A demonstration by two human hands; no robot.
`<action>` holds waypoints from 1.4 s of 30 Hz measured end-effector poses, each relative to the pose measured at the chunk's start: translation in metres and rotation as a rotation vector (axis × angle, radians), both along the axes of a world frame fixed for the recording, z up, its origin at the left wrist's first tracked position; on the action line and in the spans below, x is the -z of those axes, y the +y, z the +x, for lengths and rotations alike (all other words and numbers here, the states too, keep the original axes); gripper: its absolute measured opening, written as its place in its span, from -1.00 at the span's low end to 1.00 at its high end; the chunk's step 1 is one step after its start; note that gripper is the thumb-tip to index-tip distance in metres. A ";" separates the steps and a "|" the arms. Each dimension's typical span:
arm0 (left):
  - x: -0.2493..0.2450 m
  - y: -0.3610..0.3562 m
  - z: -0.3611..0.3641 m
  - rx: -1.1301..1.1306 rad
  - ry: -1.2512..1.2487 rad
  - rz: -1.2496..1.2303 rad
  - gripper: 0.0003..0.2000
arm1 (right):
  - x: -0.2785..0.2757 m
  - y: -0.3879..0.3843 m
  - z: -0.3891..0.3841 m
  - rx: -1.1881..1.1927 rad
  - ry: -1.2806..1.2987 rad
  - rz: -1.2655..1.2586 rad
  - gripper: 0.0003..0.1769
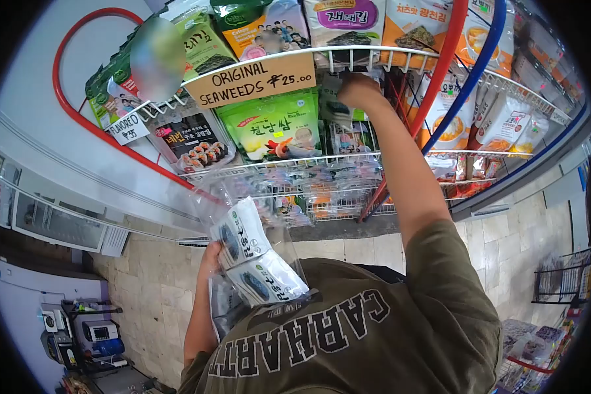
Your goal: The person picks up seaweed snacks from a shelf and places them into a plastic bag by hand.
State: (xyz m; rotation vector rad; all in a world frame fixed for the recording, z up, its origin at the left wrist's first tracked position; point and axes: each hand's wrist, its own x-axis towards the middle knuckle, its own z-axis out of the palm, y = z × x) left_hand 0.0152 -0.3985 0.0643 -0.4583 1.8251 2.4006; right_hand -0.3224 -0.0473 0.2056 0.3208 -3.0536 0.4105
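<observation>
Against my body, my left hand [211,257] grips a clear plastic bag [211,203] with white seaweed packets [244,230] inside. My right hand [360,90] reaches over to the rack's upper middle, just under the wire rim. Its fingers are curled at a greyish seaweed packet [337,105], which hangs tilted above the lower row; the fingertips are partly hidden. Left of it stands a green seaweed bag [269,130]. Below the hand, another dark packet [354,139] sits in the same wire tier.
A cardboard price sign [256,80] hangs on the white wire rack [348,49]. Red tubing [58,62] and blue tubing [463,79] frame the racks. More snack bags [437,115] fill the right side. Tiled floor [151,282] lies below; a black equipment stand [88,335] is at lower left.
</observation>
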 end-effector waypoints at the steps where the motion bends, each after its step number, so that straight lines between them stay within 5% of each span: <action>1: -0.001 0.003 0.005 0.013 0.004 -0.029 -0.24 | 0.003 -0.005 -0.019 -0.009 0.001 -0.002 -0.58; 4: 0.023 -0.018 0.027 0.019 -0.009 -0.026 -0.21 | 0.039 -0.017 -0.091 -0.103 -0.168 0.163 -0.51; 7: 0.036 -0.026 0.039 0.009 -0.006 0.007 -0.19 | 0.027 -0.017 -0.077 -0.043 -0.146 0.053 -0.51; 9: 0.049 -0.037 0.044 0.009 0.065 -0.187 -0.22 | 0.055 -0.020 -0.101 -0.042 -0.074 0.088 -0.50; 12: 0.026 -0.019 0.044 -0.025 -0.017 -0.093 -0.24 | 0.018 -0.024 -0.044 -0.118 0.064 0.116 -0.52; 17: 0.010 -0.019 0.041 0.078 0.053 -0.047 -0.24 | 0.031 -0.030 -0.009 0.008 0.302 0.171 -0.61; 18: 0.016 -0.024 0.041 0.067 0.064 -0.040 -0.25 | 0.049 -0.030 -0.002 0.034 0.477 0.019 -0.63; 20: 0.022 -0.027 0.040 0.052 0.073 -0.018 -0.27 | 0.074 -0.036 0.029 0.127 0.202 -0.470 -0.55; 21: 0.026 -0.027 0.040 0.033 0.070 0.004 -0.29 | 0.095 -0.039 0.027 0.128 0.202 -0.470 -0.55; 23: 0.031 -0.032 0.041 0.034 0.055 -0.007 -0.30 | 0.128 -0.043 0.031 0.066 -0.151 -0.755 -0.24; 24: 0.033 -0.035 0.039 0.036 0.051 -0.017 -0.31 | 0.130 -0.041 0.031 0.078 -0.154 -0.762 -0.24; 26: 0.038 -0.050 0.036 0.083 0.022 -0.038 -0.30 | 0.097 -0.041 0.043 0.089 -0.500 -1.189 0.04; 37: 0.028 -0.068 0.038 0.161 -0.005 -0.017 -0.26 | 0.110 -0.078 0.051 0.201 -0.455 -1.424 0.17; 42: 0.041 -0.071 0.016 0.192 -0.018 -0.017 -0.30 | 0.109 -0.065 0.047 0.035 -0.579 -1.497 0.16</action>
